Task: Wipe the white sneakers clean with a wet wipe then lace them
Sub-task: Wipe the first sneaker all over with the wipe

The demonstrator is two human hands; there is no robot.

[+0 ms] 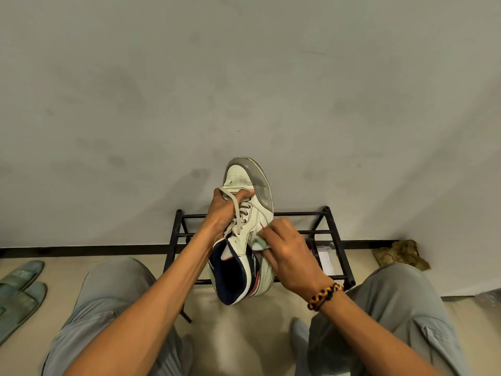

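1. Grey, scuffed wall (244, 77) fills the upper part of the head view, meeting a pale floor (252, 316) along a dark baseboard.
2. Against that wall stands a low black metal rack (336, 232) of thin bars, with something white and flat lying on its lower level at the right.
3. Held up in front of the rack is a white sneaker (249, 210), toe pointing away and up toward the wall, its dark-lined opening turned toward the camera.
4. Grey trim covers the toe cap, and the grey laces (238, 215) are threaded through the eyelets, with a loose length draped over the left hand.
5. The left hand (225, 213) reaches forward on a nearly straight arm and grips the sneaker from the left side, fingers curled over the lace area and tongue.
6. The right hand (287, 251) comes in from the right with the wrist bent, fingers bunched together and pinching a crumpled pale wet wipe (260, 241) against the sneaker's right side panel.
7. A braided black, yellow and red bracelet (325, 294) sits on the right wrist.
8. Both knees in grey trousers (108, 308) frame the lower view.
9. Two grey-green slippers (19, 289) lie on the floor at the far left.
10. A crumpled brownish cloth (401, 253) lies by the baseboard at the right.
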